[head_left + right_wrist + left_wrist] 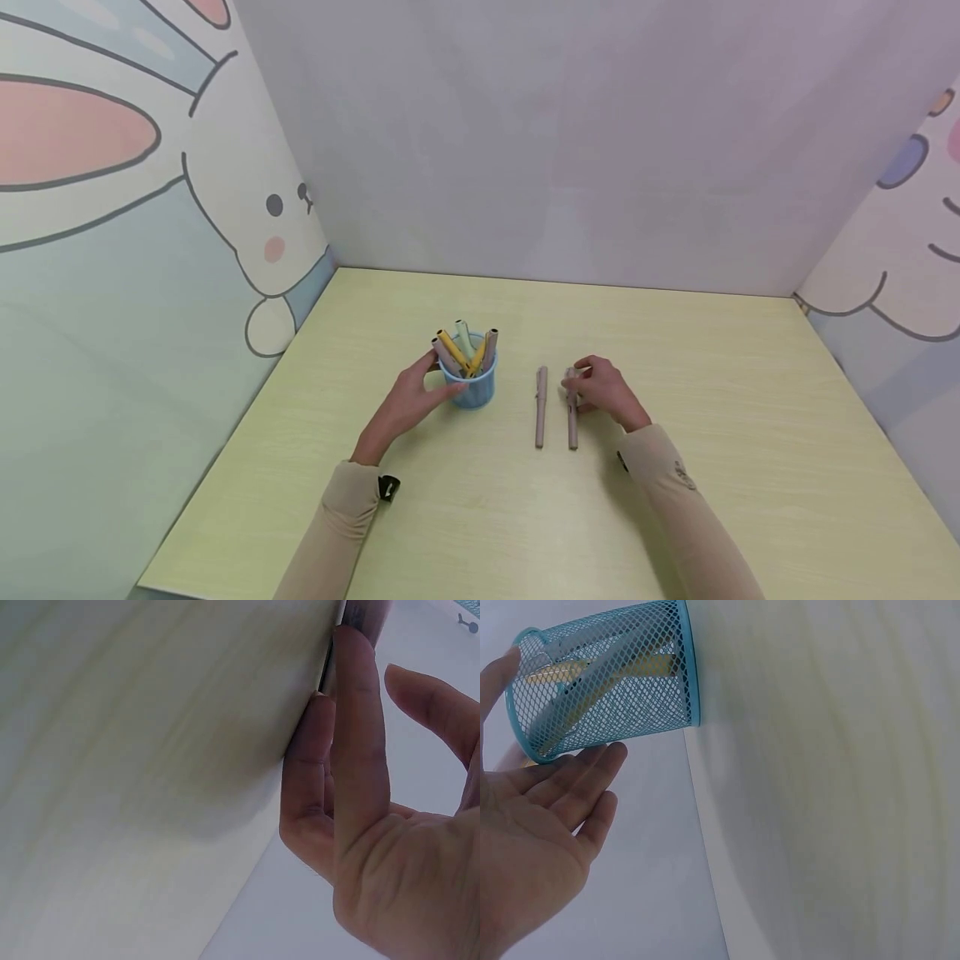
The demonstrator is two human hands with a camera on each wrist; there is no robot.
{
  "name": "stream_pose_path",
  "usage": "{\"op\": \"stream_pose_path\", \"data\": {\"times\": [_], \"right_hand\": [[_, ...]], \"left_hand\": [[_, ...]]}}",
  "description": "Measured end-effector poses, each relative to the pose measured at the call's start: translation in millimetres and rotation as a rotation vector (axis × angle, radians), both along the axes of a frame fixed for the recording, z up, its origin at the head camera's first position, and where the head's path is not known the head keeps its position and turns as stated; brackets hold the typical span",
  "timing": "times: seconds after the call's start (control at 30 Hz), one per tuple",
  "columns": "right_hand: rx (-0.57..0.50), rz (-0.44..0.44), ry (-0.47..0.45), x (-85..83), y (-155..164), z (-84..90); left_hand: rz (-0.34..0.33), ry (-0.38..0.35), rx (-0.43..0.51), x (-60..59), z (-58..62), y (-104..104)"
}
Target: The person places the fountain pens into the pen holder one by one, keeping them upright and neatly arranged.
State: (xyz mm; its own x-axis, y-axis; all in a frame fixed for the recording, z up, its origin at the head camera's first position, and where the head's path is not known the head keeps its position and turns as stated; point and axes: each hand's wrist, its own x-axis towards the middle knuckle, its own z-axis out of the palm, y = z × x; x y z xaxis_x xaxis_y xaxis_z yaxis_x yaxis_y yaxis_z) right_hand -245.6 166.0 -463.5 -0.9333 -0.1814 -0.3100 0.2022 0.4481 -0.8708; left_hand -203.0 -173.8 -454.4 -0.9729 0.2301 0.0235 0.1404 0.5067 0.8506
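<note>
The counter (pixel 750 467) lies bare toward its near and right edges, with walls closing in its far, left and right sides. Near its middle stands the blue mesh cup (pixel 472 387) of pens, the left hand (pixel 405 404) resting relaxed against its side. To its right lie two brown pens (pixel 541 407); the right hand (pixel 606 390) touches the right one with straight fingers, hiding its upper end.

No readable text anywhere (only cartoon drawings).
</note>
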Motion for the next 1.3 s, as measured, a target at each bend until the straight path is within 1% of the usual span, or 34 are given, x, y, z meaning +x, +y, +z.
{"op": "stream_pose_path", "data": {"times": [0.37, 0.5, 0.67, 0.93, 1.13, 1.3], "right_hand": [[0.102, 0.003, -0.004, -3.9, -1.3, -5.3], [0.120, 0.011, 0.002, -4.0, -1.9, -5.1], [0.116, 0.019, 0.012, -4.1, -1.1, -4.3], [0.071, 0.032, 0.022, -3.9, 2.0, -4.2], [0.062, 0.017, 0.043, -3.6, 4.3, -5.6], [0.017, 0.007, 0.065, -3.2, 5.5, -5.4]], "left_hand": [[0.009, -0.016, -0.007, -0.1, 1.2, 1.2], [0.011, -0.016, -0.006, 0.0, 1.6, 1.9], [0.011, -0.021, -0.006, -0.3, 1.6, 2.2], [0.010, -0.023, -0.003, -0.1, 2.2, 2.8], [0.007, -0.016, -0.002, -1.0, 0.7, 2.3], [0.007, -0.013, -0.004, -2.0, 0.4, 2.3]]}}
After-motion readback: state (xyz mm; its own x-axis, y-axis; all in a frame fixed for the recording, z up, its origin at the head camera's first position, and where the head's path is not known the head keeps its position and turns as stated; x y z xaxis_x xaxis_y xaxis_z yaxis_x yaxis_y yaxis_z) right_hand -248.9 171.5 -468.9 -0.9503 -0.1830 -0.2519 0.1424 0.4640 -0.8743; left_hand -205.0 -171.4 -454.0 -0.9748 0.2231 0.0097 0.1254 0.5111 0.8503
